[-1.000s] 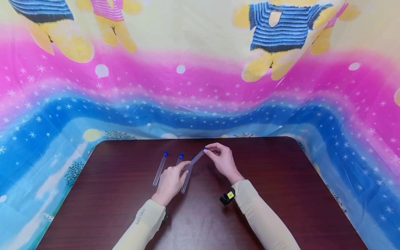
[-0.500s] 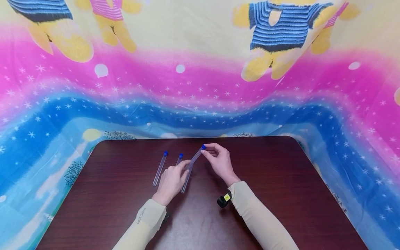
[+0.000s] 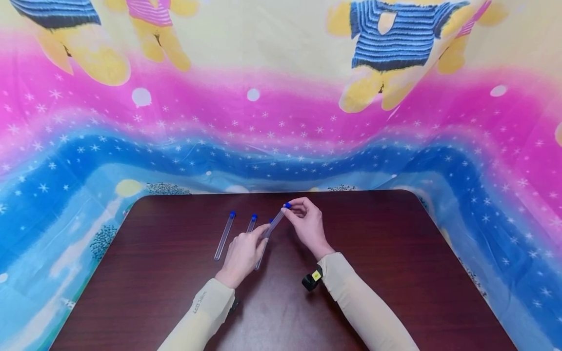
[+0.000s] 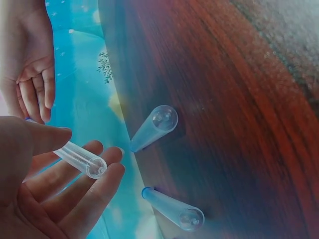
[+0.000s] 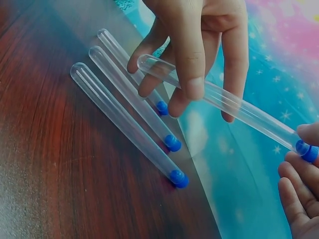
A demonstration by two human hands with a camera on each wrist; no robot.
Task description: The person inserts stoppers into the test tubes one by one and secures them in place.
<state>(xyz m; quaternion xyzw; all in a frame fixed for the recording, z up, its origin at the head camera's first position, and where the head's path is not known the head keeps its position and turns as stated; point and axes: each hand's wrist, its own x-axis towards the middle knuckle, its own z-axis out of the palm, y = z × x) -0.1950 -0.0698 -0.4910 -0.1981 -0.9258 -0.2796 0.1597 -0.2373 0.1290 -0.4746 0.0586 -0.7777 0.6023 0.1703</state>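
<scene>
A clear test tube [image 3: 276, 220] with a blue cap [image 5: 306, 150] is held aslant above the table between both hands. My left hand [image 3: 240, 253] pinches it near its rounded end, thumb on one side and fingers spread beneath. At the other end, my right hand [image 3: 309, 222] pinches the tube at its cap with thumb and fingertips. Below and left of it, three more capped tubes lie side by side on the table: a left one [image 3: 224, 237], a middle one [image 3: 251, 223] partly hidden by my left hand, and a right one [image 5: 127, 122]. The tubes look see-through, with nothing visible inside.
The dark red-brown wooden table [image 3: 373, 292] has rounded far corners. A printed cloth [image 3: 281, 122] with snowflakes and bears hangs behind it and along its sides. A black wrist camera [image 3: 312, 280] sits under the right sleeve.
My right hand has shifted slightly left and its wrist has turned a little; more of the blue cap shows at its fingertips. My left hand and the lying tubes stay nearly the same.
</scene>
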